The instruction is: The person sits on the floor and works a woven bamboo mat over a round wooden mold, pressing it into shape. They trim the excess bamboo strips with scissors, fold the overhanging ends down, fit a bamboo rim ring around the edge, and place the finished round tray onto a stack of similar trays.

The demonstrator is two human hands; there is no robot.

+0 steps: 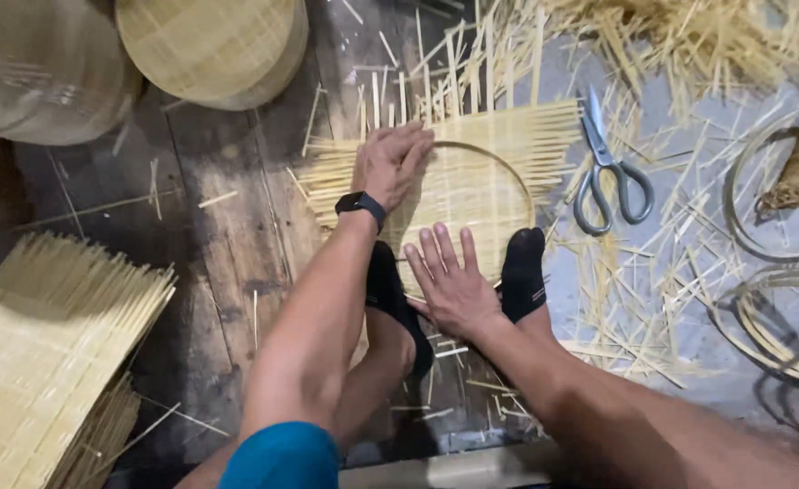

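Note:
A square woven bamboo mat (508, 149) lies on the floor with a thin bamboo hoop (517, 181) resting on top of it. My left hand (390, 163) presses flat on the mat's left part, fingers together, a black watch on its wrist. Nearer to me, my right hand (449, 281) lies flat with fingers spread on the mat's near edge. Both of my feet in black socks (521, 272) hold the mat's near edge down, one on each side of my right hand. Neither hand holds anything.
Grey-handled scissors (607, 172) lie right of the mat among loose bamboo slivers. Stacks of round woven trays (214, 45) stand at the top left. A pile of woven mats (46, 353) sits at the lower left. Coiled bamboo strips (779, 299) lie at the right.

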